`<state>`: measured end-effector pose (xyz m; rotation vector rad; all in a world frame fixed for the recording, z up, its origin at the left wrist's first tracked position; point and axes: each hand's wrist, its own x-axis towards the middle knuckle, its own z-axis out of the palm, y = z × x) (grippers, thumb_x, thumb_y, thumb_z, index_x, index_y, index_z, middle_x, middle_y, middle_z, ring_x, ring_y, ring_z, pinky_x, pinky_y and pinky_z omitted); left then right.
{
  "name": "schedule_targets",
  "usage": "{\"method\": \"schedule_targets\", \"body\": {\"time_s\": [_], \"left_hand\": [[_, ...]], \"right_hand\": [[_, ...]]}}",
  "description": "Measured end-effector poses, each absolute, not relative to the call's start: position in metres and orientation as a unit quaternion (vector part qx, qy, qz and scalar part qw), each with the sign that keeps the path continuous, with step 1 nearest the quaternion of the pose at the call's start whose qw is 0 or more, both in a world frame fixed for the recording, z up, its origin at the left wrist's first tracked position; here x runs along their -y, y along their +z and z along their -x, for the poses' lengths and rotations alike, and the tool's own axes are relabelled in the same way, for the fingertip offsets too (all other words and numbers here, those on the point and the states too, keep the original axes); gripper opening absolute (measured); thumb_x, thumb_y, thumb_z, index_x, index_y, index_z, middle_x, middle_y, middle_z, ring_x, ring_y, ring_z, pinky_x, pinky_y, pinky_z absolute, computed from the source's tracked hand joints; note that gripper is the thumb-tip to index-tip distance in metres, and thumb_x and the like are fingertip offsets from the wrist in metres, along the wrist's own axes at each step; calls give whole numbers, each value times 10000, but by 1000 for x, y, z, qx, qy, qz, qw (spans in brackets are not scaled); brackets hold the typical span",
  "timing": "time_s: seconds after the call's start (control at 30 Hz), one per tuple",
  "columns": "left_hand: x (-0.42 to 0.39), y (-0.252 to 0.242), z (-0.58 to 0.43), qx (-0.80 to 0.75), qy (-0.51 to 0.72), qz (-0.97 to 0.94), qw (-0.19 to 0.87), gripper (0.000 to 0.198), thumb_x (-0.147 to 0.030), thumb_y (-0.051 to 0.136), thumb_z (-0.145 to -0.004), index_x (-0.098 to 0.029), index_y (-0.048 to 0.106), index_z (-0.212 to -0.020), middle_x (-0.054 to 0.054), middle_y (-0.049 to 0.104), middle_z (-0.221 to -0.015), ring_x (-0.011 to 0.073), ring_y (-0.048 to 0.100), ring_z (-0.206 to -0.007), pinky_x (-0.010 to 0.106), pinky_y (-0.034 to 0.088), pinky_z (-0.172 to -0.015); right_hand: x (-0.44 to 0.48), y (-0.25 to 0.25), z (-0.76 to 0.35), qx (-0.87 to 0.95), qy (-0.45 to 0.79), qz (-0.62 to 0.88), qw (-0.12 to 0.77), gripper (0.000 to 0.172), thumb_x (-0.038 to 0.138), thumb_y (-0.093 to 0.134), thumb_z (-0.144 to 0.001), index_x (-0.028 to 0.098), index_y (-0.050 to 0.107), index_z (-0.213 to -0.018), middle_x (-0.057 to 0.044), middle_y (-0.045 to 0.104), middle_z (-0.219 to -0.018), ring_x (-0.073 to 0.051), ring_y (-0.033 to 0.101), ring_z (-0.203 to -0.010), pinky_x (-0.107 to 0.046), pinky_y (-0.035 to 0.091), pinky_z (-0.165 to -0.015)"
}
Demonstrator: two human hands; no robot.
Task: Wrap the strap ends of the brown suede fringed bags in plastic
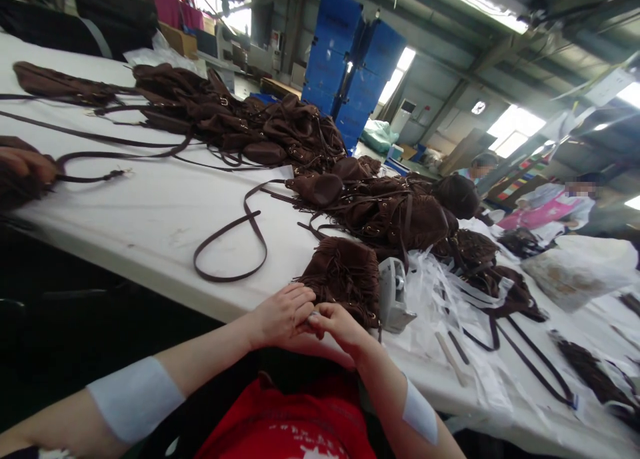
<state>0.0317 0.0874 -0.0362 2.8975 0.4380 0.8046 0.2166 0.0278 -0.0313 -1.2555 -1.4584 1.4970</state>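
A dark brown fringed bag [343,269] lies at the table's front edge, right in front of me. My left hand [286,314] is at its near left corner, fingers bent and closed on the bag's edge. Close against it, my right hand [341,327] is closed in a pinch, thumb towards the left fingertips. Something small and greyish shows at the pinch, too hidden to name. A light grey tape dispenser-like device [395,294] stands just right of the bag.
More brown bags [280,129] are heaped along the white table [150,212]. A looped strap [230,246] lies to the left. Clear plastic strips [450,306] spread to the right. At far left another person's hand [25,166] holds a brown bag. Two people stand farther back right.
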Motion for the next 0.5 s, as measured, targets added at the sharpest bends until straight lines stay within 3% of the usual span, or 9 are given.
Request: {"method": "schedule_targets", "body": {"time_s": [0.5], "left_hand": [[-101,-48,-25,-210,272,-914,217,174,-317,491,-920,-213,628,-948,71,552,-1314,211,493,-1233,356,406,-1061]], "right_hand": [[-29,-43,-210,394,666,428,468,407,524,762,-686,142,622,-684,4,527,-603,-86,410,-512,-216,294,-470]]}}
